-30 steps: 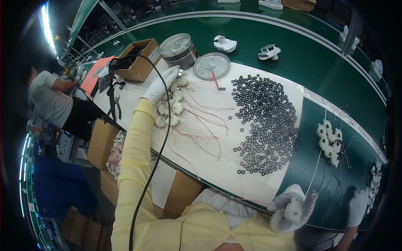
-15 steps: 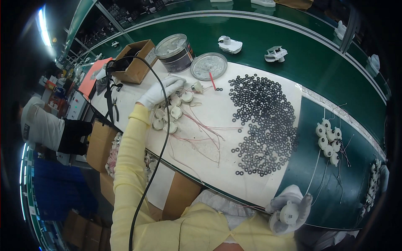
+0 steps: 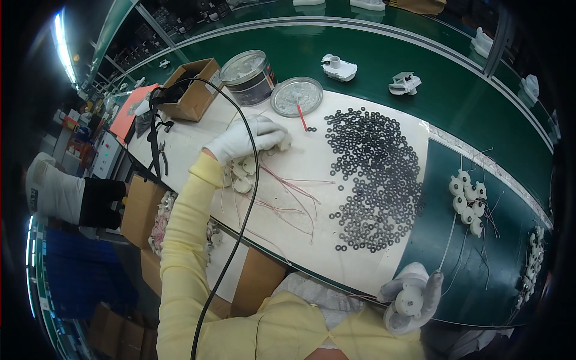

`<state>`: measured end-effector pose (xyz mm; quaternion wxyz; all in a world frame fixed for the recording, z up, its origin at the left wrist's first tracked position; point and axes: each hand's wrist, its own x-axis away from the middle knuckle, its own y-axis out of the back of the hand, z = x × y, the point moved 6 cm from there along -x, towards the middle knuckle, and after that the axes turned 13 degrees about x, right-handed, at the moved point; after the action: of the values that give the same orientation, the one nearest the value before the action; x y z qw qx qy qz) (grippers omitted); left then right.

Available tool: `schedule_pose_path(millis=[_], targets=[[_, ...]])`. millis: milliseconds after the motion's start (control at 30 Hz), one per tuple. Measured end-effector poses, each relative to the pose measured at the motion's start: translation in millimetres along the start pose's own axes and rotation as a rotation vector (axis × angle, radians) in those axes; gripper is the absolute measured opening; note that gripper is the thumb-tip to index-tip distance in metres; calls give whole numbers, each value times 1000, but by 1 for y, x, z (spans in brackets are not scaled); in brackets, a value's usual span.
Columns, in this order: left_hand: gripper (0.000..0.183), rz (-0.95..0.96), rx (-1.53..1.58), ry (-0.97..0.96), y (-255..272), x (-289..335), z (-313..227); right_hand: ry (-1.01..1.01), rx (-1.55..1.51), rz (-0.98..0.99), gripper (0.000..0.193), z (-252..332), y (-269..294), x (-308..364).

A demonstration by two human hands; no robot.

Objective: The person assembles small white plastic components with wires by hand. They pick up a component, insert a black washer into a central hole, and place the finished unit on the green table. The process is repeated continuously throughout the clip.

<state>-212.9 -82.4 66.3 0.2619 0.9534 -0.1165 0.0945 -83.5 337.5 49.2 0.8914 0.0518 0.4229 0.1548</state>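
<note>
My left hand (image 3: 247, 137), in a white glove, is closed over one small white round part at the top of a cluster of white round wired parts (image 3: 243, 177) on the white work mat (image 3: 198, 147). My right hand (image 3: 414, 300), also gloved, holds a white round motor-like part (image 3: 410, 300) near the mat's front edge, close to my body. A wide spread of several small black rings (image 3: 372, 174) lies between the hands. Thin red and white wires (image 3: 288, 195) trail from the cluster.
A metal tin (image 3: 249, 75) and its lid (image 3: 296, 96) with a red stick stand at the back of the mat, beside a cardboard box (image 3: 191, 90). More white wired parts (image 3: 468, 201) lie on the green belt (image 3: 474, 114). A black cable (image 3: 240, 228) runs over my left arm. Another person sits at left.
My left hand has slid right along the cluster and closed on a part. The right hand has stayed low with its part. The person at left has shifted.
</note>
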Motion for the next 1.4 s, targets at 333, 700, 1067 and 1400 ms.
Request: schedule_pose_path(millis=[333, 700, 1067, 1400], targets=[[39, -303, -652, -365, 2, 57, -17, 96, -57, 39, 110, -5, 0, -4], [71, -680, -662, -266, -9, 118, 70, -37, -15, 116, 88, -3, -10, -4], [57, -856, -531, -173, 23, 111, 56, -351, 160, 498, 75, 18, 23, -18], [37, -805, -889, -479, -8, 116, -88, -922, 877, 581, 48, -20, 62, -2]])
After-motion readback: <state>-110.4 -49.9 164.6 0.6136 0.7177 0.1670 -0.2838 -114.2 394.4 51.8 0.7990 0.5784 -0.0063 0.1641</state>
